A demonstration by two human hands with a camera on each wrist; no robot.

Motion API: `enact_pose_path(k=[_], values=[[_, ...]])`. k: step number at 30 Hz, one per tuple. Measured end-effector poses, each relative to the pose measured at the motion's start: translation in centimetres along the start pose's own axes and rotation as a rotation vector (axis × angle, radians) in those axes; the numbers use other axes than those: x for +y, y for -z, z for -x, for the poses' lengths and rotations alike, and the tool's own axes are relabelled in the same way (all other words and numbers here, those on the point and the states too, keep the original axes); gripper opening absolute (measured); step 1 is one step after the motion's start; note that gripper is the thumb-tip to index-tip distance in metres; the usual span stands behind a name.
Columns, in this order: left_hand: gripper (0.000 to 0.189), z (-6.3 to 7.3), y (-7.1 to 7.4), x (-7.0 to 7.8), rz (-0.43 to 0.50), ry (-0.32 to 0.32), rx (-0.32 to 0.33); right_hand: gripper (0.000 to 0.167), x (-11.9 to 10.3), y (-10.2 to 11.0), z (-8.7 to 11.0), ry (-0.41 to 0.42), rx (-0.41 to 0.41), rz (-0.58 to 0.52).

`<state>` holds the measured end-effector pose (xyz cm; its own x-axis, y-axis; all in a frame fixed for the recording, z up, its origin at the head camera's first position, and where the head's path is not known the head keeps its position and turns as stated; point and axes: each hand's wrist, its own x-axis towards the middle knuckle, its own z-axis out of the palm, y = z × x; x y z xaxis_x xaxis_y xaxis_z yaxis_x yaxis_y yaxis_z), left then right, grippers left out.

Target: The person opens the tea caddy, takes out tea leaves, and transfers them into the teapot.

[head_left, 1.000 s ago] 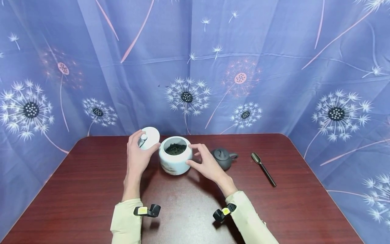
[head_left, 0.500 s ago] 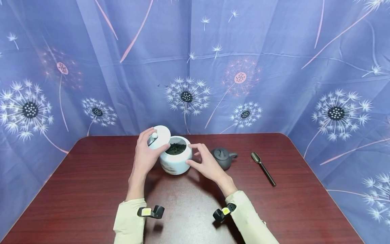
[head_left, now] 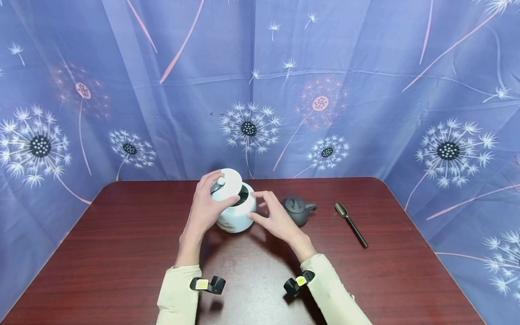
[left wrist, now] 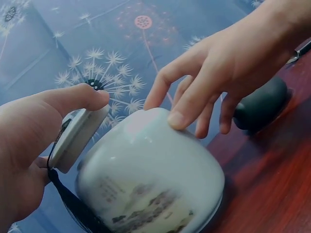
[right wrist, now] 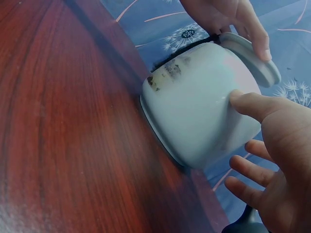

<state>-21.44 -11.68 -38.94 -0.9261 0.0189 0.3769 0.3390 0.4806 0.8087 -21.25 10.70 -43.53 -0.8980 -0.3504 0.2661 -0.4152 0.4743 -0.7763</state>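
A round white tea jar (head_left: pixel 237 220) with a landscape print stands upright on the table, dark tea leaves (head_left: pixel 243 196) partly visible inside. My left hand (head_left: pixel 203 205) holds its white lid (head_left: pixel 230 184) by the edge, thumb on the near side. The lid is tilted over the jar's left part, its knob (head_left: pixel 221 181) facing up; a dark tassel (left wrist: pixel 73 201) hangs from it in the left wrist view. On the jar's right side, my right hand (head_left: pixel 277 219) grips the rim and shoulder between index finger and thumb (right wrist: pixel 252 104). Its other fingers are loosely bent, off the jar.
Just behind the right hand sits a dark clay teapot (head_left: pixel 297 211), its handle pointing right. Farther right lies a tea scoop (head_left: pixel 351 225) with a black handle. A blue dandelion-print curtain (head_left: pixel 260 90) hangs behind the reddish-brown table (head_left: pixel 101 253).
My left hand has carried the lid rightward from beside the jar to over its left part, covering more of the opening. The right hand and jar have stayed put.
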Motion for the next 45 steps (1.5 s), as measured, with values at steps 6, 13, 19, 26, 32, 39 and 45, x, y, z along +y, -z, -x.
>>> enact_pose_path(k=[6, 13, 19, 26, 32, 39, 45], values=[[0.069, 0.0, -0.8, 0.1, -0.012, -0.016, -0.019, 0.052, 0.0, -0.1, 0.0, 0.004, 0.006, 0.001], [0.069, 0.1, -1.3, 0.2, -0.043, -0.043, -0.033, 0.052, 0.1, -0.1, 0.0, 0.014, 0.007, -0.019], [0.072, 0.1, -1.7, 0.2, -0.097, -0.066, -0.038, 0.053, 0.1, 0.0, 0.0, 0.009, -0.001, -0.019], [0.073, 0.3, -2.0, 0.3, -0.126, -0.077, -0.036, 0.053, 0.2, -0.1, 0.0, 0.012, 0.002, -0.01], [0.073, 0.3, -2.2, 0.4, -0.147, -0.06, -0.036, 0.054, 0.2, -0.1, 0.0, 0.008, -0.003, -0.005], [0.074, 0.3, -2.2, 0.8, -0.213, -0.01, -0.077, 0.054, 0.2, -0.1, 0.0, 0.015, 0.005, -0.015], [0.071, 0.4, -2.4, 1.0, -0.271, 0.011, -0.072, 0.054, 0.1, -0.1, 0.0, 0.024, 0.004, -0.023]])
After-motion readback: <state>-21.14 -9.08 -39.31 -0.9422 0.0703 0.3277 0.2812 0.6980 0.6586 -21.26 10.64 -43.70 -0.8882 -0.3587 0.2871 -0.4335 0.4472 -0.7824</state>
